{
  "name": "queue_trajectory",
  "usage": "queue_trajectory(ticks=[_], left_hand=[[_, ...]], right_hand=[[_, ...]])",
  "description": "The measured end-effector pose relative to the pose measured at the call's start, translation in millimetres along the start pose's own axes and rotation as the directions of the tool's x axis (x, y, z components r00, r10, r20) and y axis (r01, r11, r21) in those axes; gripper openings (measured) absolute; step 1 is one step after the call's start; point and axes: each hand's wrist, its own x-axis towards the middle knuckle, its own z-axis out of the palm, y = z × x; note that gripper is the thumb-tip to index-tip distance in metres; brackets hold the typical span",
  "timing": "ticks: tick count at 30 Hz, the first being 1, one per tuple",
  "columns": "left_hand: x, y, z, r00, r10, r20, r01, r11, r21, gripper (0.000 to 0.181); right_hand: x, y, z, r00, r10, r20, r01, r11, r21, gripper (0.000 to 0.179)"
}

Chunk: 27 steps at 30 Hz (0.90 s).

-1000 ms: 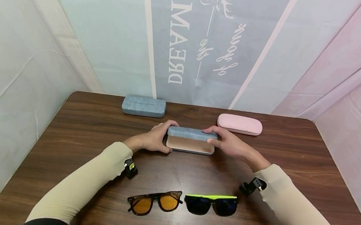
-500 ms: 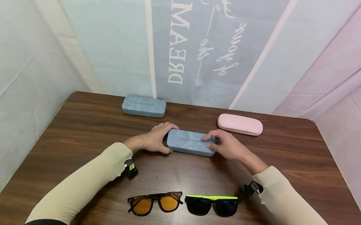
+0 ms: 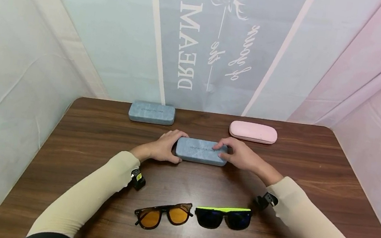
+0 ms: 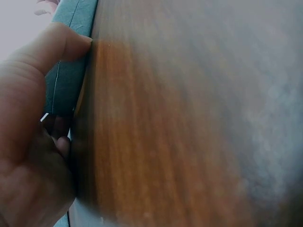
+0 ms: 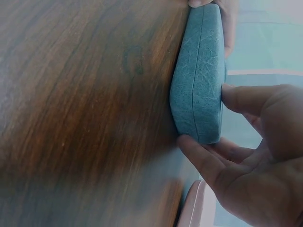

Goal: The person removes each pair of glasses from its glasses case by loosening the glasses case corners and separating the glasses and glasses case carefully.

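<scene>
A blue glasses case (image 3: 196, 153) lies on the table between both hands, lid down, with small dark lettering on top. My left hand (image 3: 166, 147) grips its left end, thumb along the front side and fingers behind. In the left wrist view the thumb of the left hand (image 4: 28, 85) presses the case's side (image 4: 66, 80). At the other end, my right hand (image 3: 240, 153) has thumb and index finger on the lid. The right wrist view shows the right hand (image 5: 265, 151) with its thumb on top and other fingers around the end of the blue glasses case (image 5: 199, 85).
Behind, another blue glasses case (image 3: 152, 113) stands at the left and a pink glasses case (image 3: 253, 132) at the right. Glasses with orange lenses (image 3: 163, 215) and dark sunglasses with a bright yellow-green edge (image 3: 222, 217) lie nearer on the wooden table (image 3: 101, 131).
The lid of the middle blue case came down, hiding its light interior. My right hand moved slightly toward the front with the lid. My left hand stayed in place.
</scene>
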Motion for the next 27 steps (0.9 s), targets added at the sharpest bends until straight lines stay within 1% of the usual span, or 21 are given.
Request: queue_trajectory(ticks=[6,9,11,16,19,23,25,27], left_hand=[[-0.6,0.3,-0.5,1.0,-0.004,0.009,0.004,1.0,0.0,0.076],[-0.6,1.3,-1.7,1.0,-0.017,0.016,0.017,1.0,0.01,0.077],[-0.1,2.6,-2.4,1.0,-0.023,0.02,0.022,1.0,0.022,0.077],[1.9,6.8,-3.2,0.999,-0.035,0.02,0.034,0.998,0.06,0.078],[3.1,8.8,-3.0,0.999,-0.04,0.019,0.038,0.995,0.097,0.078],[2.6,12.9,-3.0,0.999,-0.034,0.026,0.03,0.988,0.153,0.08],[1.7,17.6,-3.2,0.999,-0.035,0.031,0.029,0.983,0.183,0.082],[0.7,23.4,-3.1,0.999,-0.04,0.035,0.031,0.972,0.231,0.083]], right_hand=[[-3.2,1.0,0.5,0.998,-0.059,0.013,0.06,0.997,-0.05,0.025],[-4.9,0.1,0.9,0.997,-0.07,0.015,0.071,0.995,-0.075,0.03],[-6.0,-0.4,1.0,0.998,-0.062,0.015,0.063,0.995,-0.08,0.036],[-6.3,-1.6,1.2,1.0,-0.012,0.024,0.014,0.997,-0.079,0.056],[-5.4,-1.9,2.8,0.999,0.002,0.036,0.002,0.993,-0.115,0.065],[-5.9,-3.7,7.3,0.998,0.02,0.052,-0.011,0.984,-0.176,0.076],[-6.1,-5.8,9.2,0.998,0.037,0.059,-0.025,0.981,-0.192,0.08],[-5.8,-8.1,9.7,0.997,0.053,0.061,-0.04,0.979,-0.2,0.081]])
